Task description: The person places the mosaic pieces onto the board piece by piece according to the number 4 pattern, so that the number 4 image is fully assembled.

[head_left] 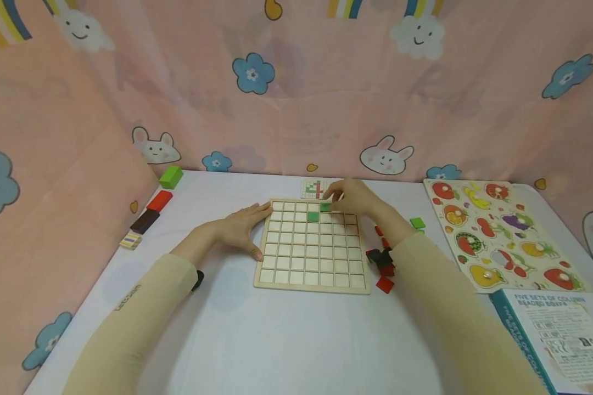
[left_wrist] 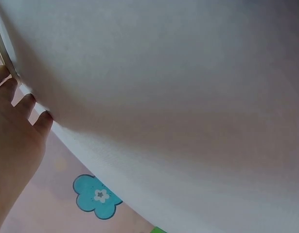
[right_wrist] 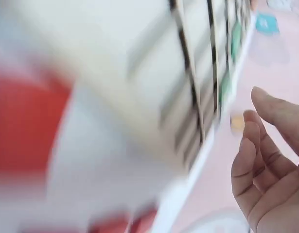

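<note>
Left hand (head_left: pixel 239 229): flat, fingers straight, pressing the grid board's (head_left: pixel 311 274) left edge on the surface (head_left: pixel 277 340).
Right hand (head_left: pixel 353 198): fingers curled down at the far row; grip unclear.
Green tile (head_left: pixel 325 207): just under those fingertips, nearer this hand.

White table (head_left: pixel 286 340) – pink cloth walls (head_left: pixel 326 109) with bunnies, clouds, blue flowers – soft light.
</note>
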{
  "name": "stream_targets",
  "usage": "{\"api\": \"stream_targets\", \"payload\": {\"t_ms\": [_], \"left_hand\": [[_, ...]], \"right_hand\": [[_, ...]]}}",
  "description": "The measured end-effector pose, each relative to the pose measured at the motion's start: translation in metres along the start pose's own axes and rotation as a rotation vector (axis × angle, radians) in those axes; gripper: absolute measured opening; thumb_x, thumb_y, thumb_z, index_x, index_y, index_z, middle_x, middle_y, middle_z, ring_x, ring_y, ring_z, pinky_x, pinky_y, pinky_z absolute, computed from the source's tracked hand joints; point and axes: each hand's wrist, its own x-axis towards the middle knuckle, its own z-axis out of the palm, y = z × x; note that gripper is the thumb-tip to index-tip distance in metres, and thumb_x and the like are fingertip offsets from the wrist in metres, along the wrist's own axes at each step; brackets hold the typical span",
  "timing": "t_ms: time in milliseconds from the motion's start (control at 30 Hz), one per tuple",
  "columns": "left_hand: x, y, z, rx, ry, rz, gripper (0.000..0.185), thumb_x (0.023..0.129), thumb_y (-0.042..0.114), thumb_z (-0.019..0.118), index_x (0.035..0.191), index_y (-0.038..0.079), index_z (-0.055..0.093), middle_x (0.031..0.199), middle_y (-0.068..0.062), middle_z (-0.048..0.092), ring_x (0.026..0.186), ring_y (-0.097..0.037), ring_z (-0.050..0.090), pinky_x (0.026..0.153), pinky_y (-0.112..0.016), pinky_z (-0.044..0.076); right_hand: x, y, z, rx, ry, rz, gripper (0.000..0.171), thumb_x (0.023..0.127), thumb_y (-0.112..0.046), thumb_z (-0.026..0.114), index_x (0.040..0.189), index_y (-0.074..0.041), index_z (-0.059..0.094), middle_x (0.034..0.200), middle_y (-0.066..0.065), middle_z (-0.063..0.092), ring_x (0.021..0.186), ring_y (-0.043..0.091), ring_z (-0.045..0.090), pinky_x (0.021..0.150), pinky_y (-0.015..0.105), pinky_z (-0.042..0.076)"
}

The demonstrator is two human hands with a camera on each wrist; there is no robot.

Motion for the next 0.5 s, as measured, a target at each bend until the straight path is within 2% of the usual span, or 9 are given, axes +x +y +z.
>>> {"api": "stream_targets", "payload": {"t_ms": [100,267,500], "left_hand": [[0.000,0.001,0.000,0.002,-0.001,-0.001,0.132,0.064,0.060,0.085,0.161,0.015,0.006,0.170,0.001,-0.005,0.158,-0.032,-0.002,0.128,-0.057,0.006],[0.001,0.002,0.001,-0.001,-0.008,-0.003,0.132,0.064,0.060,0.084,0.161,0.016,0.006,0.170,0.002,-0.006,0.158,-0.032,-0.002,0.128,-0.057,0.006],[0.001,0.001,0.000,-0.003,-0.005,0.004,0.132,0.064,0.060,0.084,0.161,0.015,0.006,0.170,0.000,-0.005,0.158,-0.034,-0.002,0.126,-0.061,0.007]], "right_hand": [[-0.013,0.023,-0.026,-0.012,-0.012,0.045,0.026,0.092,-0.014,0.067,0.117,-0.007,0.070,0.112,0.016,0.066,0.099,0.028,0.061,0.078,0.034,0.053],[-0.041,0.062,-0.063,-0.032,-0.108,0.145,0.022,0.091,-0.009,0.066,0.112,-0.006,0.071,0.110,0.016,0.063,0.096,0.027,0.058,0.075,0.032,0.054],[-0.070,0.101,-0.090,-0.016,-0.265,0.227,0.030,0.081,0.006,0.066,0.107,-0.008,0.073,0.109,0.015,0.058,0.095,0.025,0.051,0.072,0.030,0.051]]}}
